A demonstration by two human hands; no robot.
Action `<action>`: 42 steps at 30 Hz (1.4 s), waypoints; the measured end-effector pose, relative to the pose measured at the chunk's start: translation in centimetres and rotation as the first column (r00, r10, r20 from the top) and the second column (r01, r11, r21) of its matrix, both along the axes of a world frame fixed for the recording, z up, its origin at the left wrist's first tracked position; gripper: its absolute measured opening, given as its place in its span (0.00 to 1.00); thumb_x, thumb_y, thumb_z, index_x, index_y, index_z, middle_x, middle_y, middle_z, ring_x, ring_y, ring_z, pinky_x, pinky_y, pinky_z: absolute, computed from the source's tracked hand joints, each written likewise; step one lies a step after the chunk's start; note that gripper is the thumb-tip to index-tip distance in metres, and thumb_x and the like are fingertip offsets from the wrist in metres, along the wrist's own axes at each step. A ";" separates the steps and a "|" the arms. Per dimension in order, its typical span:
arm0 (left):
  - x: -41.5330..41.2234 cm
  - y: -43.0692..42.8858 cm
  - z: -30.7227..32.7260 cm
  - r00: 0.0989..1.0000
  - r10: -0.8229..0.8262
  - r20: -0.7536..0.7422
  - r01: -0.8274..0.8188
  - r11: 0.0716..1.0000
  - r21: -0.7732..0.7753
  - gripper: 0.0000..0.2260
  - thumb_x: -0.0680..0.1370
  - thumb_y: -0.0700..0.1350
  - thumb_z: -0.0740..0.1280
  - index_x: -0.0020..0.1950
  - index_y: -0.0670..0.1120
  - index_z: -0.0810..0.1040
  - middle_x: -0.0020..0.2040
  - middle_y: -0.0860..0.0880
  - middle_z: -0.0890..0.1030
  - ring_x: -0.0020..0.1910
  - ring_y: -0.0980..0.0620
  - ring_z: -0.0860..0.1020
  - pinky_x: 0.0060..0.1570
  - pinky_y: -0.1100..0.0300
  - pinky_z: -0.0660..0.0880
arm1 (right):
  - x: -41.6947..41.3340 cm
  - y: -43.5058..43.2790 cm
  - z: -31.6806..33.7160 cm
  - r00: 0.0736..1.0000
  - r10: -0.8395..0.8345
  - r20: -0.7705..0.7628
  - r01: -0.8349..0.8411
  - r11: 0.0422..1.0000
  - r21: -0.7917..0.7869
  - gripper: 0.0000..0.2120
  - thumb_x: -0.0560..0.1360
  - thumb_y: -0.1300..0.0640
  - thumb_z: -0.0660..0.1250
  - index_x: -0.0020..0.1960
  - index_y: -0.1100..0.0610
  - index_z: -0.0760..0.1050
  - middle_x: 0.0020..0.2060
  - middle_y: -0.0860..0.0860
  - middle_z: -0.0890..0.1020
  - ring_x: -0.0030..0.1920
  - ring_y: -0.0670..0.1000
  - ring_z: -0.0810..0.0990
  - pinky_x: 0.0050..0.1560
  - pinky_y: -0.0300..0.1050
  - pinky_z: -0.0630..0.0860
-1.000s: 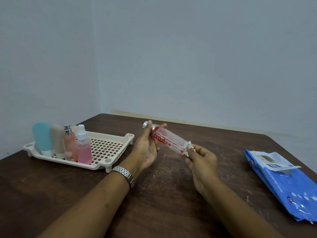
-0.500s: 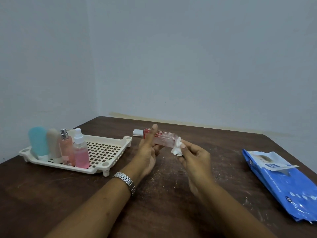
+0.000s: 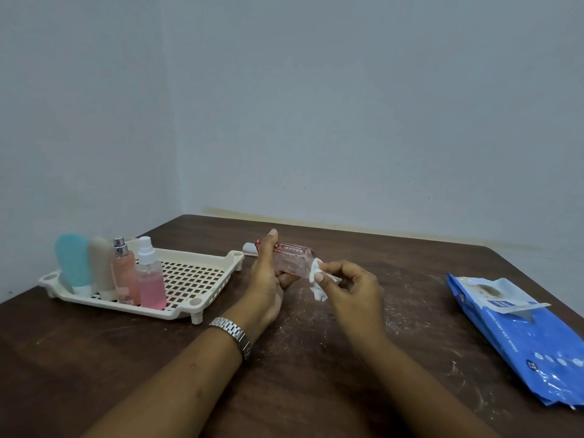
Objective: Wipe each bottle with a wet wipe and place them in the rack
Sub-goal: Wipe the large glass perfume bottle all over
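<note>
Both hands are busy just above the table [image 3: 316, 390], near its middle. Forearms come in from the near edge and converge; a metal watch [image 3: 232, 335] sits on the left wrist. The left hand [image 3: 267, 279] grips the clear pink bottle [image 3: 289, 259] around its body. The right hand [image 3: 350, 290] pinches a crumpled wet wipe [image 3: 316, 281] between thumb and forefinger and presses it to the bottle's base end.

Step in hand (judged): wiping this bottle, likely the last, since no other loose one shows.
- The wipe is bunched small; opening it out should cover more surface per pass.
- Left fingers hide much of the body, so a regrip or a turn in the hand is needed to reach that part.
- Stroke from base toward the cap, one face at a time.
- A wet surface probably handles slippery; keep the left grip firm.

Pose: the left palm faces right, fingers curled under the bottle, one digit standing straight up across its near face. The back of the right hand faces up, and its spare fingers are loosely curled. The bottle lies nearly level, its pale cap [image 3: 249, 249] pointing left and away.

Farther left is the rack [image 3: 177, 314], with four bottles upright at its left end: teal [image 3: 74, 263], beige [image 3: 101, 263], pink with silver top [image 3: 124, 273], and pink spray bottle [image 3: 151, 282]. The likely landing spot is on the grid just right of the spray bottle. A blue wipe pack [image 3: 521, 336] lies well apart on the right, flap lifted.
</note>
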State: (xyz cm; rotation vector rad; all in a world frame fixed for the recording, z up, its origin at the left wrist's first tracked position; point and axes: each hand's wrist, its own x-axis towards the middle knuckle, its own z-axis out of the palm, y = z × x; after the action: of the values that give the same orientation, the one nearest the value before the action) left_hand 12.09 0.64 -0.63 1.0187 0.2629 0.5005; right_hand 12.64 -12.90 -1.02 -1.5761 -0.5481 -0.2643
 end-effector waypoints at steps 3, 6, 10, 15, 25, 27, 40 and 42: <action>0.0 0.2 0.0 1.000 -0.006 0.030 0.005 1.000 0.014 0.24 0.76 0.59 0.63 0.59 0.39 0.76 0.43 0.44 0.84 0.41 0.49 0.83 0.45 0.57 0.79 | 0.7 -0.3 -0.5 0.998 -0.009 -0.065 0.007 0.999 -0.042 0.04 0.70 0.61 0.72 0.41 0.52 0.80 0.39 0.47 0.83 0.42 0.49 0.82 0.44 0.54 0.80; 0.1 0.1 -0.1 0.999 -0.024 0.039 0.022 0.999 0.031 0.23 0.77 0.59 0.63 0.57 0.40 0.76 0.41 0.45 0.85 0.39 0.50 0.83 0.45 0.57 0.79 | 0.8 -0.3 -0.6 0.997 -0.032 -0.077 0.028 0.998 -0.050 0.06 0.71 0.61 0.72 0.40 0.51 0.79 0.40 0.47 0.83 0.43 0.50 0.81 0.45 0.54 0.80; 0.3 0.0 -0.2 0.999 -0.004 0.037 0.003 0.999 0.044 0.23 0.77 0.59 0.62 0.57 0.39 0.76 0.41 0.44 0.84 0.38 0.50 0.83 0.41 0.59 0.79 | 0.3 0.1 -0.5 0.996 -0.016 -0.086 0.016 1.000 0.001 0.05 0.72 0.60 0.71 0.40 0.52 0.79 0.40 0.47 0.83 0.44 0.50 0.81 0.46 0.54 0.80; 0.3 -0.2 -0.2 0.999 -0.005 0.040 0.002 0.997 0.075 0.24 0.77 0.59 0.61 0.58 0.38 0.77 0.46 0.41 0.84 0.39 0.49 0.83 0.43 0.57 0.79 | -0.7 0.5 0.6 0.998 0.012 0.058 -0.016 0.997 0.072 0.06 0.72 0.61 0.70 0.42 0.50 0.79 0.40 0.46 0.83 0.42 0.45 0.81 0.42 0.40 0.78; 0.1 -0.2 0.1 0.996 0.038 0.076 -0.045 0.995 0.095 0.15 0.77 0.58 0.62 0.49 0.45 0.76 0.46 0.42 0.82 0.42 0.48 0.82 0.49 0.55 0.78 | 0.1 -0.1 -0.2 0.998 -0.060 0.002 0.060 0.996 -0.070 0.03 0.72 0.59 0.70 0.42 0.52 0.81 0.38 0.43 0.83 0.39 0.41 0.79 0.37 0.34 0.74; 0.1 0.0 0.0 0.997 0.049 0.061 -0.055 0.994 0.094 0.16 0.77 0.58 0.62 0.49 0.45 0.76 0.48 0.41 0.82 0.43 0.47 0.81 0.50 0.54 0.78 | -0.4 0.3 -0.1 0.999 -0.038 0.029 0.039 0.998 -0.058 0.04 0.72 0.59 0.71 0.43 0.51 0.81 0.38 0.42 0.83 0.40 0.40 0.79 0.36 0.30 0.73; -0.2 -0.4 0.1 0.995 0.006 0.100 -0.014 0.997 0.072 0.20 0.78 0.58 0.60 0.59 0.43 0.73 0.54 0.39 0.81 0.46 0.49 0.82 0.49 0.58 0.79 | 0.8 0.0 -0.3 0.875 0.209 -0.436 -0.139 0.973 0.186 0.05 0.76 0.65 0.63 0.50 0.62 0.77 0.44 0.56 0.84 0.44 0.52 0.83 0.41 0.41 0.79; -0.2 -0.5 0.2 0.995 -0.008 0.095 0.002 0.998 0.065 0.22 0.78 0.58 0.59 0.62 0.42 0.71 0.55 0.39 0.81 0.47 0.48 0.82 0.49 0.59 0.79 | 0.7 0.0 -0.1 0.825 0.294 -0.483 -0.158 0.940 0.303 0.06 0.77 0.67 0.62 0.50 0.64 0.77 0.45 0.57 0.83 0.43 0.51 0.83 0.39 0.39 0.79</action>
State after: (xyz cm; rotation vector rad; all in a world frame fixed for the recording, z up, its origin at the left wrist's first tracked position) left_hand 11.85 0.11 -0.46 1.0547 0.1601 0.5545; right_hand 13.37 -12.94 -1.08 -1.2448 -0.2545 0.2721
